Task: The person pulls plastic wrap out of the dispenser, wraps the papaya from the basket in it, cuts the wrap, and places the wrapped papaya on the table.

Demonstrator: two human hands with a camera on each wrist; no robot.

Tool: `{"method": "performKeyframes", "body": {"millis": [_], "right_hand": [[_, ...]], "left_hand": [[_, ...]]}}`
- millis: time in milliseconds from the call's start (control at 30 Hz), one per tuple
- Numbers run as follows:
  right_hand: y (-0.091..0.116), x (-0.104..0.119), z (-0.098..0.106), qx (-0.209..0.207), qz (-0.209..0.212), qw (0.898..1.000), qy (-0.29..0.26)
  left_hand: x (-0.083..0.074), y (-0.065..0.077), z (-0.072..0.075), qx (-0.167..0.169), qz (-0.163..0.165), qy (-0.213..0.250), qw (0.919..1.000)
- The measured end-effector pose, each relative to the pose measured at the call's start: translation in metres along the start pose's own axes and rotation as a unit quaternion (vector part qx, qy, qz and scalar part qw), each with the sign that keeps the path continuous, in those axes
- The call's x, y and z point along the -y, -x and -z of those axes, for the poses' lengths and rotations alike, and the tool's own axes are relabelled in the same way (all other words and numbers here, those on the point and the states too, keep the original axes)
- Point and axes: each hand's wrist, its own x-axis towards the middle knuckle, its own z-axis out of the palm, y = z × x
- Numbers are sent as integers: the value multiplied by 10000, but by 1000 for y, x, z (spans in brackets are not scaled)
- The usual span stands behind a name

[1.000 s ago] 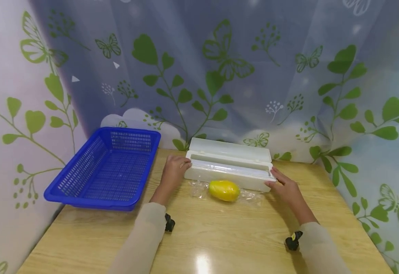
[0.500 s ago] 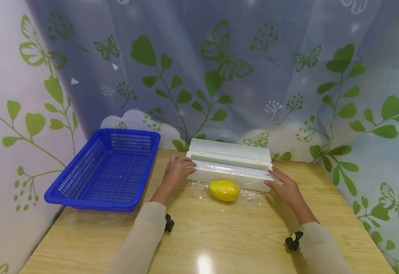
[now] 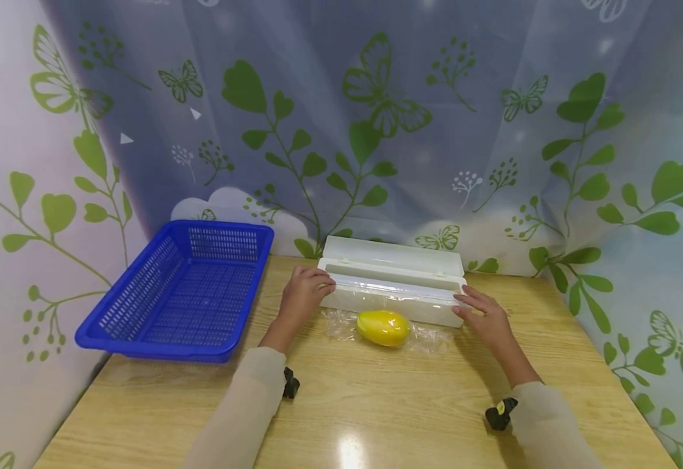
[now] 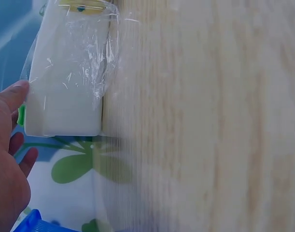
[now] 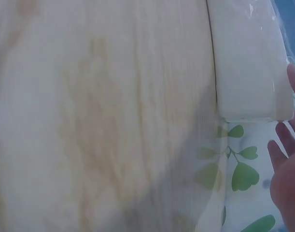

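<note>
A long white cling film dispenser box (image 3: 341, 300) stands at the back of the table with its lid (image 3: 394, 255) tipped back. Clear cling film (image 3: 388, 295) comes off the roll and hangs over the front wall, wrinkled in the left wrist view. At the left end, my left hand (image 3: 302, 296) pinches the film's edge between thumb and fingers. My right hand (image 3: 487, 320) pinches at the right end, its thumb low on the front corner. Close before the box lies a yellow mango (image 3: 384, 327) wrapped in film, with loose film ends spread on both sides.
A blue plastic basket (image 3: 236, 342) with slotted walls sits at the left of the wooden table (image 3: 388, 404). Behind the box hangs a curtain (image 3: 318, 98) printed with leaves and butterflies. Dark wrist cameras show at both cuffs.
My left hand has shifted slightly right onto the film's edge. The right fingers have slid a little left from the box's end, and more film drapes over the front.
</note>
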Motion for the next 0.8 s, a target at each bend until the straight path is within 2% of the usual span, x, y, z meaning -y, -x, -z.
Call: {"method": "performKeyframes", "body": {"millis": [267, 567, 700, 800], "right_hand": [[8, 7, -9, -365, 500, 9981, -42], [25, 23, -16, -708, 735, 9948, -37], [35, 29, -17, -770, 727, 9941, -214], [43, 38, -18, -828, 893, 9919, -367]], "left_hand": [[-4, 5, 4, -117, -84, 77, 9999], [-18, 24, 13, 216, 575, 135, 9980], [-20, 35, 15, 173, 817, 480, 9954], [-22, 42, 16, 131, 1021, 814, 9913]]}}
